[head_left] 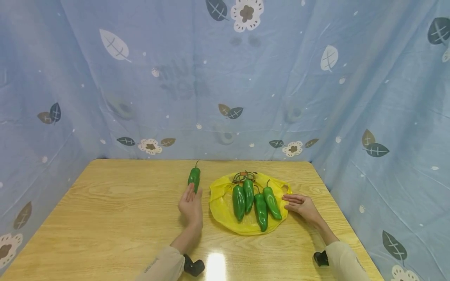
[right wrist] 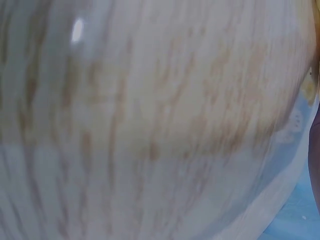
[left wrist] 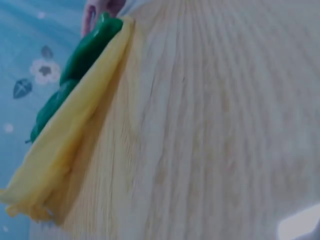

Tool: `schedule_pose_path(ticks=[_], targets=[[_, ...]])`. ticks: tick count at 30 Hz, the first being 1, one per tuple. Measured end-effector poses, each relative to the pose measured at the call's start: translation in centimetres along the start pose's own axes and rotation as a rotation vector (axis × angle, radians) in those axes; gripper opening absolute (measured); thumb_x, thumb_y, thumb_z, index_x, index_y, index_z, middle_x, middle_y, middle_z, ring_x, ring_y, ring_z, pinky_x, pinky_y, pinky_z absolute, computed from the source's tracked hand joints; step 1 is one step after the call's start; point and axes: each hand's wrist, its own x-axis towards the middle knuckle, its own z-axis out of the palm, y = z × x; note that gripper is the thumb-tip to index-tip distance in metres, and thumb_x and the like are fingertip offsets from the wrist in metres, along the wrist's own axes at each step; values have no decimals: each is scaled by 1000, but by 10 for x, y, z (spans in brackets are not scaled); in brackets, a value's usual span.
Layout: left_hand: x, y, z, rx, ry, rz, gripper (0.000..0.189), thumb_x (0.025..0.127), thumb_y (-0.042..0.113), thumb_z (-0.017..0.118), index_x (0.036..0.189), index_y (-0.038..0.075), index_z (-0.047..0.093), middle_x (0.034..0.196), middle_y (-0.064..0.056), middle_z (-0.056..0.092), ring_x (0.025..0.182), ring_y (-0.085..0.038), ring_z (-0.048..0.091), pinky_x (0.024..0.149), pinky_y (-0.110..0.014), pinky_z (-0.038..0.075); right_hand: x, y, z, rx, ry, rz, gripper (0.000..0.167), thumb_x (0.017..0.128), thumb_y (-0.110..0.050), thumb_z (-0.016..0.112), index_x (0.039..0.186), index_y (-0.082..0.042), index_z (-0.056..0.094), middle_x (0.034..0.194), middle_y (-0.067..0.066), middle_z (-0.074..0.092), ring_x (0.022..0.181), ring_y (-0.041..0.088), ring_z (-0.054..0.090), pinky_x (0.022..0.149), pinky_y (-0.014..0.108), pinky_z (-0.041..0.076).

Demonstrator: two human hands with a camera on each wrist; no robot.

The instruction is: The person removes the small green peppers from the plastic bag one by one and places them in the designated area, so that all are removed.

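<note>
My left hand point(head_left: 191, 208) holds a green pepper point(head_left: 194, 175) by its lower end, stem pointing away, left of a yellow plastic bag point(head_left: 220, 208). The bag lies flattened on the table with several green peppers point(head_left: 239, 203) on it. At its right edge is my right hand point(head_left: 305, 207), its fingers fairly straight, the tips at the bag's rim. In the left wrist view the bag's side point(left wrist: 75, 135) shows with peppers point(left wrist: 82, 60) above it; the held pepper is out of that view. The right wrist view has only a strip of hand point(right wrist: 315, 155) at its edge.
The wooden table point(head_left: 116, 214) ends at a blue patterned curtain point(head_left: 197, 86) at the back and sides. Dark printing point(head_left: 244, 176) marks the bag's far edge. Black wrist cameras show below both hands.
</note>
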Motion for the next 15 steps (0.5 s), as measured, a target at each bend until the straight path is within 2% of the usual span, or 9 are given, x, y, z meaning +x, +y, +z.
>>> schedule_pose_path(ticks=[4, 15], targets=[[-6, -12, 2, -19, 1, -4, 47, 89, 3, 67, 133, -4, 51, 138, -16, 52, 130, -27, 46, 107, -30, 40, 1, 1, 0, -5, -1, 4, 45, 87, 2, 67, 125, 17, 51, 123, 34, 55, 102, 6, 64, 86, 19, 54], [-39, -7, 17, -55, -71, -79, 47, 89, 2, 67, 133, -3, 52, 138, -17, 51, 130, -28, 46, 106, -28, 40, 0, 3, 0, -12, 4, -6, 44, 87, 4, 66, 125, 20, 49, 120, 27, 61, 102, 6, 64, 85, 19, 54]])
